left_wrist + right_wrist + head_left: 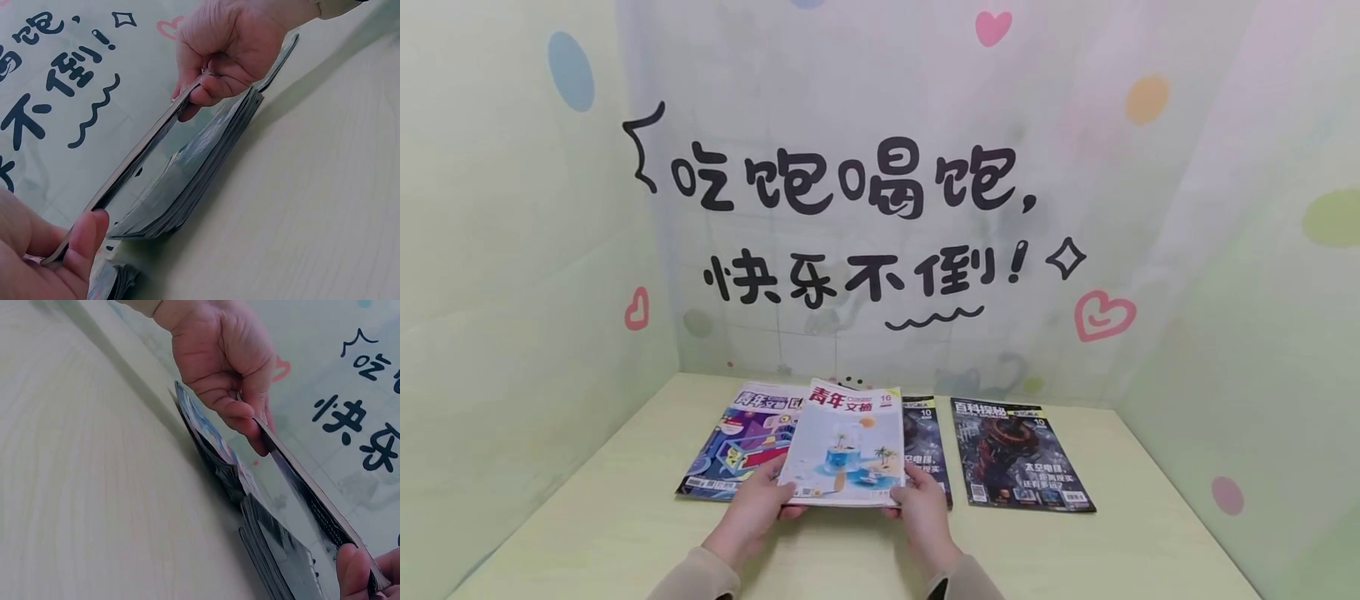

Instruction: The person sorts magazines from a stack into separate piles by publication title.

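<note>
I face a pale, wood-grained table (1015,554). Behind the table rises a whitish back wall (850,229) with black Chinese lettering (895,177) and pink hearts (993,28); pale green side walls (512,267) with coloured dots (571,72) flank it.

Toward the surface (1037,558)'s left edge lies a purple magazine (752,437), toward its right a dark magazine (1022,454), between them a second dark magazine (927,437); at the back edge, a wall (820,75) bears black lettering (886,179).

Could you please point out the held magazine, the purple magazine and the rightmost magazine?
Held magazine (848,448), head view: middle of front cover.
Purple magazine (745,437), head view: uncovered part of front cover.
Rightmost magazine (1017,455), head view: middle of front cover.
</note>
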A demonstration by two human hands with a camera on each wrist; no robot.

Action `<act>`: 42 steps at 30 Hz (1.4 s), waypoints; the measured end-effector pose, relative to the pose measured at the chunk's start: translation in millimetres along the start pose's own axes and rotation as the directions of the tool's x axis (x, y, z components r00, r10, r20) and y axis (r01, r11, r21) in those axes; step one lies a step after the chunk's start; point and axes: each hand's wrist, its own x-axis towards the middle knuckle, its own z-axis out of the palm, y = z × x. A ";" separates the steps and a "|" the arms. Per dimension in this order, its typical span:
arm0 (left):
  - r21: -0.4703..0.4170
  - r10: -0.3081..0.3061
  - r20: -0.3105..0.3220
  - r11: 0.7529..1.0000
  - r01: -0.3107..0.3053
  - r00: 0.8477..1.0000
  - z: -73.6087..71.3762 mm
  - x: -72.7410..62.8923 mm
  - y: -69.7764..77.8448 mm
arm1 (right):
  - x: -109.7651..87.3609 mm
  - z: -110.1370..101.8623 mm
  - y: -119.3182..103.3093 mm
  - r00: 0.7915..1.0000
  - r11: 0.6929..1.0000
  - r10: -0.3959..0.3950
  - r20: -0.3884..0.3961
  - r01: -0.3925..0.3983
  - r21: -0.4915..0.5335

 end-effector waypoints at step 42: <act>0.528 0.046 -0.088 0.849 0.007 0.995 -134.6 6.2 -1.1 | -6.9 115.4 9.7 0.965 0.983 0.178 0.190 -0.184 0.014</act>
